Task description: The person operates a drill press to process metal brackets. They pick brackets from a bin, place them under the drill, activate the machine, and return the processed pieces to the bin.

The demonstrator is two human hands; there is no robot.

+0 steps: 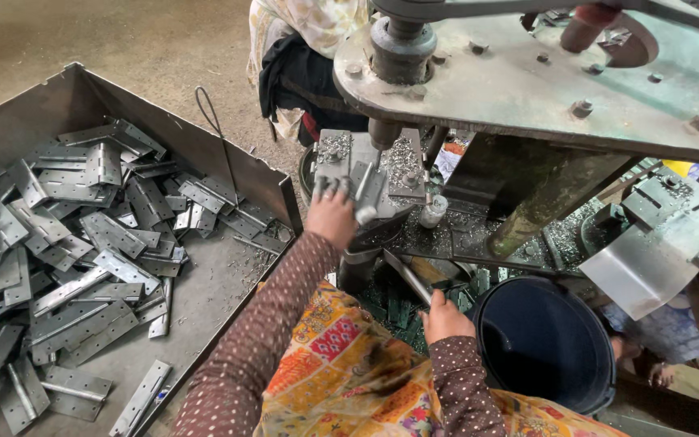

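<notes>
Left hand (pixel 329 212) fingers pressed on hinge piece (pixel 363 188) held on drill fixture (pixel 370 166) under spindle (pixel 383 133), long axis pointing away; right hand (pixel 444 317) clamped round lever handle (pixel 408 277); hinges (pixel 82 243) heaped in metal bin (pixel 204 150) at left.

One metal bin (pixel 228 162) on the left holds a heap of flat metal hinges (pixel 82 243), several dozen, too many and too overlapped to count exactly. One drill press (pixel 527 73) with one lever (pixel 406 275), one dark bucket (pixel 544 344), one small white bottle (pixel 433 210) on the machine bed. Two hands at work: left hand (pixel 332 214), right hand (pixel 445 317), plus one other person (pixel 301 48) seated behind the machine.
</notes>
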